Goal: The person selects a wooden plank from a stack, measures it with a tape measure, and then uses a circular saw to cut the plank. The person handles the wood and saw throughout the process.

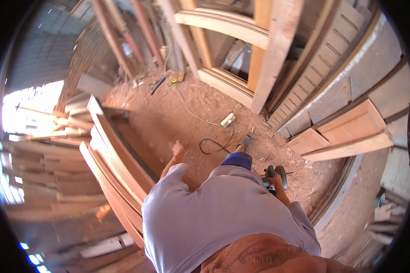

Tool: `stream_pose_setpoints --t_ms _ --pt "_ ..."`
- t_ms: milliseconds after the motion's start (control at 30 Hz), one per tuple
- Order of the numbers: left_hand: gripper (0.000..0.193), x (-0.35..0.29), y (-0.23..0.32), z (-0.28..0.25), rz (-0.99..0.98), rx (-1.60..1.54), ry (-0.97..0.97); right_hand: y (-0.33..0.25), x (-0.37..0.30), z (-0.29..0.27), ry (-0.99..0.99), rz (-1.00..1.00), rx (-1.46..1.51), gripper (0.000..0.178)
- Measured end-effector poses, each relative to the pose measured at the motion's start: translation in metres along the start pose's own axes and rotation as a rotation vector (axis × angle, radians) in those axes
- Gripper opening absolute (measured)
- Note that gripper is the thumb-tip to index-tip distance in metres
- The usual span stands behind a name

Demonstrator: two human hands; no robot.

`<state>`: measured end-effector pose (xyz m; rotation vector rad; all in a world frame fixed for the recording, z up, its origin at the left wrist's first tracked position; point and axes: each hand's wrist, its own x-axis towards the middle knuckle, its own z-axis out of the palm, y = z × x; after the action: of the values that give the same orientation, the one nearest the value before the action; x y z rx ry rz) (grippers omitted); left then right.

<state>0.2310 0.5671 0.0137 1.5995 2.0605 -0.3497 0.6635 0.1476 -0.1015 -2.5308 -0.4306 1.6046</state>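
The right grip (pixel 276 181) is closed around a dark power tool (pixel 283 174), just at the shirt's edge; the palm covers part of the tool, so its exact kind is hard to make out. The left grip (pixel 176 148) is smeared by blur: nothing shows in it, but how far its fingers are bent I cannot tell. Long curved boards (pixel 105 144) stand to its left, their near ends hidden behind the pale shirt (pixel 223 200). Between the two grips, farther out, a black cord (pixel 210 140) loops on the floor (pixel 164 119) near a white power strip (pixel 228 119); the shirt and the leg make it unclear whether that cord reaches the tool. Beyond both grips, a wooden frame (pixel 221 27) is cut off at the top.
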Motion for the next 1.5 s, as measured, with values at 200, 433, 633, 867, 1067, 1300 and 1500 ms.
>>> stream_pose_setpoints --t_ms 200,433,633,867,1067,1300,1500 --pt "0.075 -0.149 -0.191 -0.017 -0.642 -0.053 0.268 0.002 -0.015 -0.018 0.089 -0.389 -0.106 0.051" --pt "0.074 -0.272 -0.234 0.114 -0.651 -0.315 0.112 -0.030 -0.028 -0.027 0.024 -0.446 -0.224 0.046" --pt "0.073 -0.309 -0.240 0.136 -0.598 -0.410 0.088 -0.060 -0.038 -0.017 -0.029 -0.451 -0.287 0.042" --pt "0.073 -0.309 -0.309 0.091 -0.642 -0.443 0.134 -0.125 -0.040 0.019 -0.059 -0.458 -0.341 0.038" --pt "0.072 -0.262 -0.368 0.019 -0.638 -0.495 0.220 -0.218 -0.045 0.059 -0.046 -0.468 -0.396 0.035" --pt "0.076 -0.155 -0.417 -0.026 -0.663 -0.459 0.432 -0.328 -0.063 0.108 -0.033 -0.492 -0.451 0.031" --pt "0.075 -0.133 -0.418 -0.052 -0.637 -0.518 0.340 -0.423 0.013 0.123 -0.085 -0.629 -0.289 0.024"
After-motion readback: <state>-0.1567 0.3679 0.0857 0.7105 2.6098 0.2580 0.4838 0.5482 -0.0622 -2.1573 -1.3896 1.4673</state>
